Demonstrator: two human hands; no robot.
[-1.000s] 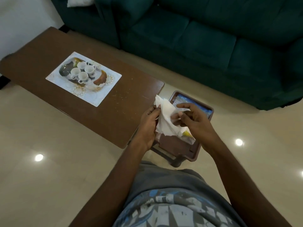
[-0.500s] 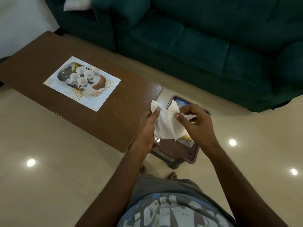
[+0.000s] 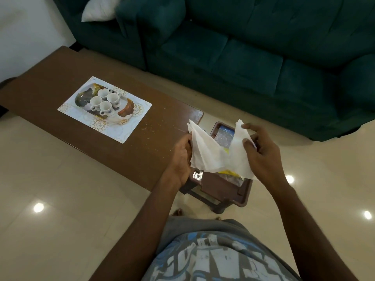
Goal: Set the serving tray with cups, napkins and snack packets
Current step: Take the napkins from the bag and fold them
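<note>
I hold a white paper napkin (image 3: 211,157) spread between both hands above a brown plastic stool (image 3: 219,189). My left hand (image 3: 180,157) grips its left edge. My right hand (image 3: 261,153) pinches its upper right corner. Under the napkin, snack packets lie on the stool: a blue one (image 3: 224,136) and a yellow one (image 3: 227,171), both partly hidden. The serving tray (image 3: 121,126), white with a floral print, lies on the brown coffee table (image 3: 60,78) to the left. Several white cups (image 3: 104,101) stand close together on the tray.
A dark green sofa (image 3: 243,53) runs along the back, with a white cushion (image 3: 97,11) at its left end. The floor is glossy cream tile (image 3: 50,220) with light reflections. The stool stands just off the table's right end.
My hands have moved apart and pulled the napkin open from a bunched fold into a wide spread. The view has shifted a little, with the tray seen further right.
</note>
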